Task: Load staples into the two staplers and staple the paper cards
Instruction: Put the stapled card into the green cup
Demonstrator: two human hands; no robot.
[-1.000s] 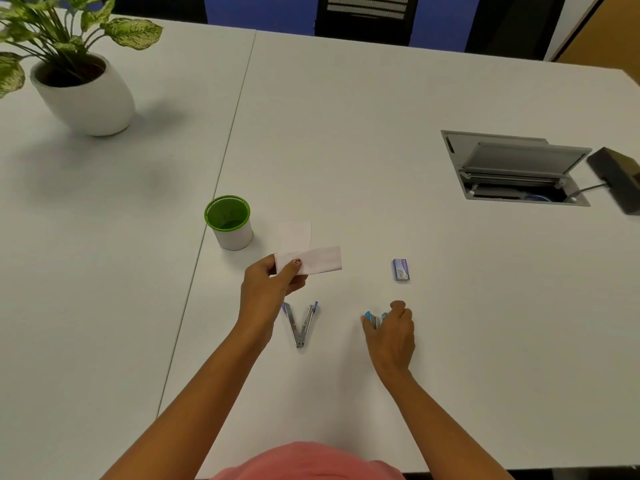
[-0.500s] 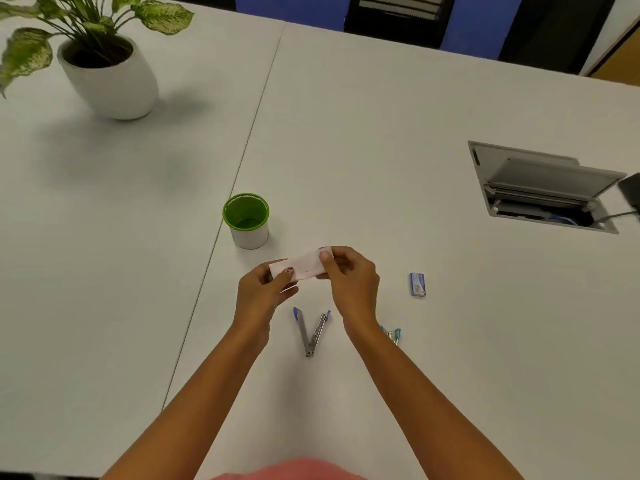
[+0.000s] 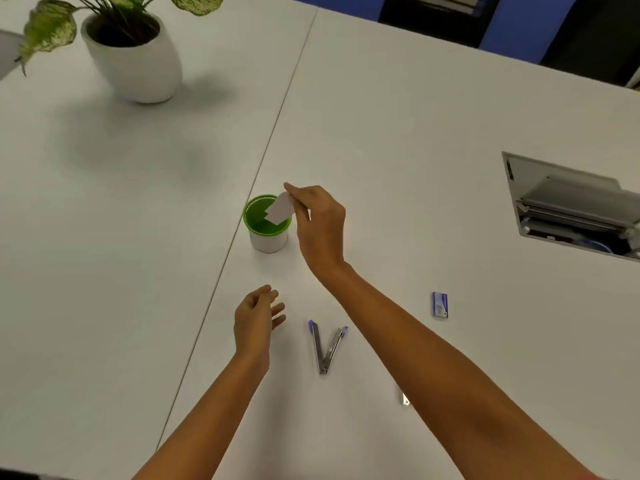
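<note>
Right hand pinches paper card over green cup; left hand loose, empty, near stapler.

1. The desk is lit softly from above, and its white surface is rendered greyish and rather dim.
2. A broad, diffuse shadow is cast beside the plant pot, toward the viewer.
3. Slight blur is seen on the right hand and its paper card; the desk seam is slightly bent by the lens.
</note>
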